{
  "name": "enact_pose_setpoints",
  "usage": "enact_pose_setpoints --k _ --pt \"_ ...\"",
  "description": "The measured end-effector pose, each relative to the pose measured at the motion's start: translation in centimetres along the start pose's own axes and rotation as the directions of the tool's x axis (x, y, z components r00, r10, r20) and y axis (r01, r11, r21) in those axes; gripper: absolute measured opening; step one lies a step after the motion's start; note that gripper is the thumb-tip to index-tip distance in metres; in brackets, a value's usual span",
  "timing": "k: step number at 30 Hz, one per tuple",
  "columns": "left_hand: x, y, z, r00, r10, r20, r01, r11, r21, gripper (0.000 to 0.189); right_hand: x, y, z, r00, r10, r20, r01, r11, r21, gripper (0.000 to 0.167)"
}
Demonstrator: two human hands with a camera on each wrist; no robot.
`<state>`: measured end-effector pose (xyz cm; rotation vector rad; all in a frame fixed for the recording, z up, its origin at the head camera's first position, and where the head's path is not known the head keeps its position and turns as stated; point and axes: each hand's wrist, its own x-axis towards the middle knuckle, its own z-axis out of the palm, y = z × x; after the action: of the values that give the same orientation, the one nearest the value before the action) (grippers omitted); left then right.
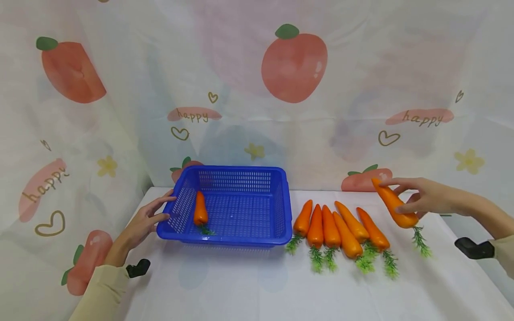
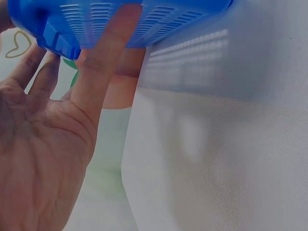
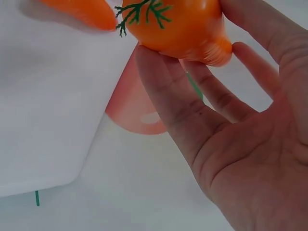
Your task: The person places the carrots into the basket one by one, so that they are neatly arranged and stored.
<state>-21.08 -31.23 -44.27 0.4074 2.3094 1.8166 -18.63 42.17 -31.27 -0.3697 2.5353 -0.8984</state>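
As the head view shows, my right hand [image 1: 431,196] pinches a glossy, tapered carrot [image 1: 390,203] right of the slotted basket [image 1: 225,239] my left hand [image 1: 140,221], fingers spread, touches; the left-wrist view crops the basket, the right-wrist the carrot.

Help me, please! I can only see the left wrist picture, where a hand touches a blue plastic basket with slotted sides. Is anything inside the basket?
Observer: Yes, one glossy, green-leafed orange carrot is inside the basket, near its left side.
Operator: Ooh! Is anybody holding one too?
Observer: Yes, the person's right hand grips a second carrot.
Operator: Wow, are there any more?
Observer: Six more carrots lie side by side on the flat white table, to the right of the basket.
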Motion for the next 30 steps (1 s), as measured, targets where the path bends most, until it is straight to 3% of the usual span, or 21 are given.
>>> enact_pose_setpoints --k 11,16,23,30 --pt "0.2 0.1 -0.1 1.000 -0.015 0.008 0.015 1.000 -0.009 0.055 2.4 -2.9 -0.3 0.997 -0.081 0.008 0.080 0.997 0.013 0.075" --pt "0.2 0.2 -0.1 1.000 -0.016 0.007 0.016 1.000 -0.015 0.056 4.4 -4.9 -0.1 0.995 -0.091 0.035 0.089 0.995 0.044 0.073" --pt "0.2 0.3 0.0 1.000 -0.017 0.004 0.017 1.000 -0.010 0.055 7.5 -8.4 0.9 0.993 -0.102 0.061 0.104 0.994 -0.026 0.073" --pt "0.2 0.2 0.0 1.000 -0.018 0.003 0.018 1.000 -0.012 0.055 11.0 -11.9 2.4 0.985 -0.124 0.121 0.128 0.991 -0.026 0.072"
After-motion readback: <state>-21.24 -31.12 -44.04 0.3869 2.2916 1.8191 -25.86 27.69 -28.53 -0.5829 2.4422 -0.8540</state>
